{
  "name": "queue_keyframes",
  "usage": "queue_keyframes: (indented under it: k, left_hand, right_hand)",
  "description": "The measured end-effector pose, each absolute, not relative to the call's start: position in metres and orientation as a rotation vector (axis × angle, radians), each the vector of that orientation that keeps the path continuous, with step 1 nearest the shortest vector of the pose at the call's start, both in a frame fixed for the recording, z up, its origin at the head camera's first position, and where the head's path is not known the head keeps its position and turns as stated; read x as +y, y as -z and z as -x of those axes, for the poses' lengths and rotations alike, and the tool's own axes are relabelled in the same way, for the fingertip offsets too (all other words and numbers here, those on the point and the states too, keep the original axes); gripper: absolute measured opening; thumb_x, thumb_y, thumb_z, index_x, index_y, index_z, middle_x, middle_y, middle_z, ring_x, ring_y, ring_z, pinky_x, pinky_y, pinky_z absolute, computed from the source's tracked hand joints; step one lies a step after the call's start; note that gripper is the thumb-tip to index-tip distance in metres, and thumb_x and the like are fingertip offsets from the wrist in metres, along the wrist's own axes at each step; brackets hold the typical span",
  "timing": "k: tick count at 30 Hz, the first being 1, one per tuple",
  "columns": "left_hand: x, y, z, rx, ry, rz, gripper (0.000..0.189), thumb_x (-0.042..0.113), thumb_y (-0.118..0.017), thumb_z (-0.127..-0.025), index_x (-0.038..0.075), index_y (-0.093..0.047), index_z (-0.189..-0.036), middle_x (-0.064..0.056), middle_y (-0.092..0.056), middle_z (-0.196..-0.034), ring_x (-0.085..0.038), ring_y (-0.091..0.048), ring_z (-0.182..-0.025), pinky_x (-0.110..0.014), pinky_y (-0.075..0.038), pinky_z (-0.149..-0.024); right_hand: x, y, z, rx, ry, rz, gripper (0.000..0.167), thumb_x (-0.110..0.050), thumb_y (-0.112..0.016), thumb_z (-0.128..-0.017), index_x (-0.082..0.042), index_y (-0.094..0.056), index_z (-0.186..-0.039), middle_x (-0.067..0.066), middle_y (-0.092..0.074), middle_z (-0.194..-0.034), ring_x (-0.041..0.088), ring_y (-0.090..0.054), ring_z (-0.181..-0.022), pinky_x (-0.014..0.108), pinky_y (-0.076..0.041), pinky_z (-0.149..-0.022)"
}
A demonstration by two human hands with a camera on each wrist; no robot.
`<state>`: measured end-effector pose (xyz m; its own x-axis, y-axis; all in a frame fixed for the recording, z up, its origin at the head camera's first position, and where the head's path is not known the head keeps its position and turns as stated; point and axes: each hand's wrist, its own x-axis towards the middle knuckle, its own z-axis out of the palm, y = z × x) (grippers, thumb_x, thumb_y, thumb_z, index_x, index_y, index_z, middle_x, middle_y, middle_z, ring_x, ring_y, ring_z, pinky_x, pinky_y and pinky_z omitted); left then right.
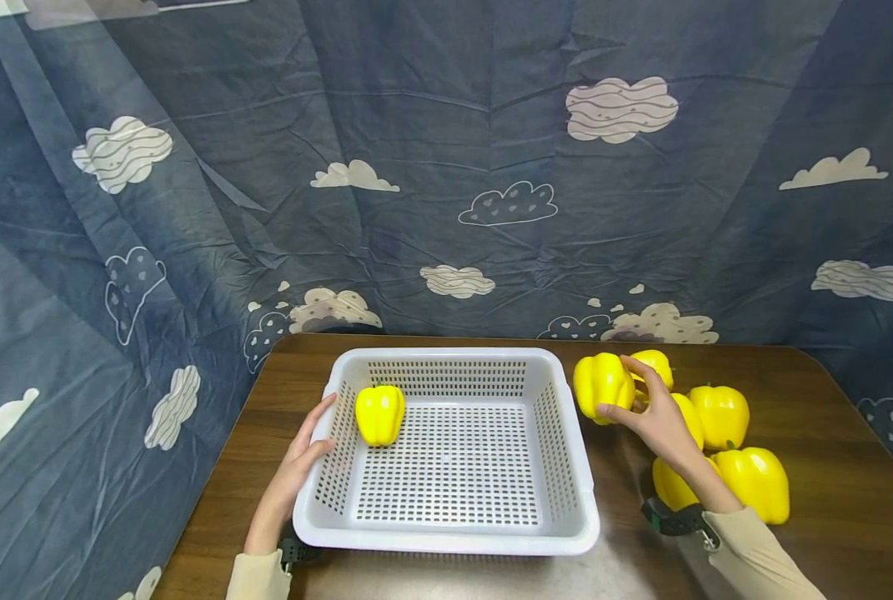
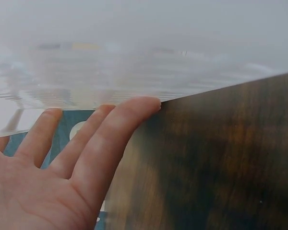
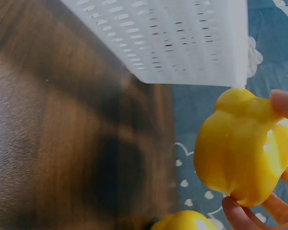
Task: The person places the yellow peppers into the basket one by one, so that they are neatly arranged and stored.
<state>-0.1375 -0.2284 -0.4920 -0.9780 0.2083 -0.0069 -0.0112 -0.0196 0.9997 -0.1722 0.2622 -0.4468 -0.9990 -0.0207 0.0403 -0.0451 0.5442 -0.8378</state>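
Observation:
My right hand (image 1: 659,423) pinches a yellow bell pepper (image 1: 602,387) between thumb and fingers. In the right wrist view that bell pepper (image 3: 247,148) is above the table, beside the outer wall of the white basket (image 3: 182,43). At the left side of the perforated basket (image 1: 446,543), my left hand (image 1: 296,458) rests against the rim. The left wrist view shows this hand (image 2: 62,167) with fairly straight fingers touching the basket's outer wall. Inside the basket, near its left wall, sits one yellow bell pepper (image 1: 379,415).
Several more yellow bell peppers lie on the wooden table (image 1: 829,417) to the right, such as one at the front (image 1: 757,483) and one behind it (image 1: 719,414). My right forearm passes over part of this group. A dark cloud-print curtain (image 1: 446,167) hangs behind the table.

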Motion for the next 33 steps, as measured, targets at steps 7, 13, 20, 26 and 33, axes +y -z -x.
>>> queue_keyframes:
  k: [7,13,20,26,33]
  left_hand:
    - [-0.229,0.492,0.137,2.09,-2.126,-0.213,0.061,0.004,-0.037,-0.096,0.021,-0.02,-0.152,-0.014,-0.01,-0.156,-0.047,-0.03,-0.128,-0.051,-0.043,-0.088]
    - [-0.229,0.492,0.137,2.08,-2.122,-0.201,0.061,0.005,-0.037,-0.096,0.022,-0.02,-0.152,-0.013,-0.009,-0.156,-0.048,-0.028,-0.13,-0.053,-0.043,-0.089]
    - [-0.229,0.492,0.137,2.067,-2.131,-0.191,0.061,0.004,-0.037,-0.096,0.022,-0.02,-0.152,-0.014,-0.01,-0.156,-0.048,-0.03,-0.129,-0.053,-0.043,-0.089]
    - [-0.229,0.492,0.137,2.06,-2.143,-0.204,0.062,0.003,-0.037,-0.095,0.021,-0.019,-0.152,-0.014,-0.009,-0.156,-0.048,-0.029,-0.129,-0.052,-0.043,-0.089]
    - [-0.228,0.492,0.138,2.05,-2.152,-0.21,0.063,0.002,-0.037,-0.095,0.02,-0.019,-0.152,-0.014,-0.009,-0.156,-0.047,-0.028,-0.13,-0.051,-0.042,-0.089]
  right_hand:
    - [0.26,0.434,0.17,-2.707,-1.595,-0.098,0.087,-0.027,-0.068,-0.088,-0.01,-0.012,-0.153,0.025,-0.02,-0.149,0.048,-0.042,-0.121,0.027,-0.046,-0.087]
    - [0.255,0.429,0.169,-2.618,-1.728,-0.193,0.085,-0.021,-0.067,-0.089,-0.013,-0.012,-0.153,0.023,-0.02,-0.148,0.047,-0.043,-0.121,0.013,-0.045,-0.079]
    - [0.245,0.421,0.169,-2.555,-1.755,-0.316,0.08,-0.016,-0.067,-0.089,-0.014,-0.017,-0.151,0.02,-0.025,-0.144,0.041,-0.04,-0.123,0.012,-0.042,-0.085]
    - [0.236,0.416,0.168,-2.574,-1.745,-0.349,0.081,-0.015,-0.068,-0.088,-0.014,-0.016,-0.15,0.018,-0.026,-0.145,0.04,-0.036,-0.128,0.032,-0.041,-0.099]
    - [0.226,0.413,0.169,-2.561,-1.804,-0.395,0.081,-0.014,-0.067,-0.088,-0.013,-0.014,-0.149,0.019,-0.025,-0.147,0.04,-0.037,-0.128,0.021,-0.043,-0.091]
